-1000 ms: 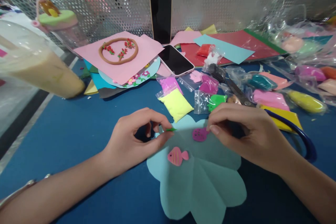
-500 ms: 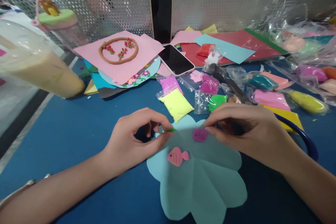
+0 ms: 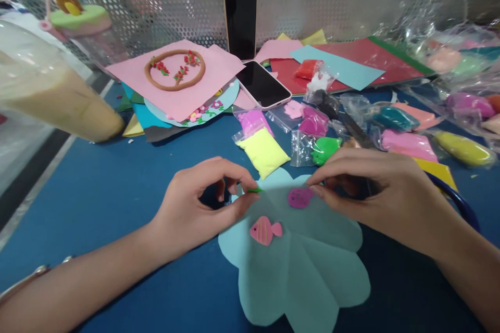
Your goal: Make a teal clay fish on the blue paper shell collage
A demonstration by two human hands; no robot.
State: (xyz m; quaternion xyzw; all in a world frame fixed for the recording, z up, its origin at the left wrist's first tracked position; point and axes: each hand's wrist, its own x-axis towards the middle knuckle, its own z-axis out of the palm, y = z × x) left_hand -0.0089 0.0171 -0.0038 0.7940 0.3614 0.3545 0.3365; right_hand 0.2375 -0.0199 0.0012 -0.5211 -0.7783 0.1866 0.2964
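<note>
My left hand (image 3: 213, 200) pinches a small green sliver of clay (image 3: 256, 190) between thumb and forefinger, over the upper left of a scalloped light-blue paper (image 3: 269, 281). On that paper lies a pink clay fish (image 3: 262, 230) with yellow stripes, below my left fingertips. A purple dotted clay fish (image 3: 299, 198) lies at the paper's upper right. My right hand (image 3: 363, 187) has its thumb and forefinger brought together at this fish's tail end. Whether anything is between those fingertips is hidden.
Bagged clay in yellow (image 3: 262, 152), green (image 3: 325, 150) and other colours lies behind the paper. One phone (image 3: 239, 10) stands upright, another phone (image 3: 263, 85) lies flat. Pink paper (image 3: 136, 70) bears a brown clay ring. A drink cup (image 3: 58, 93) stands left.
The camera view has shifted slightly. My right fingertips have drawn back a little to the right, showing more of the purple fish's tail. My left hand keeps its pinch on the green clay.
</note>
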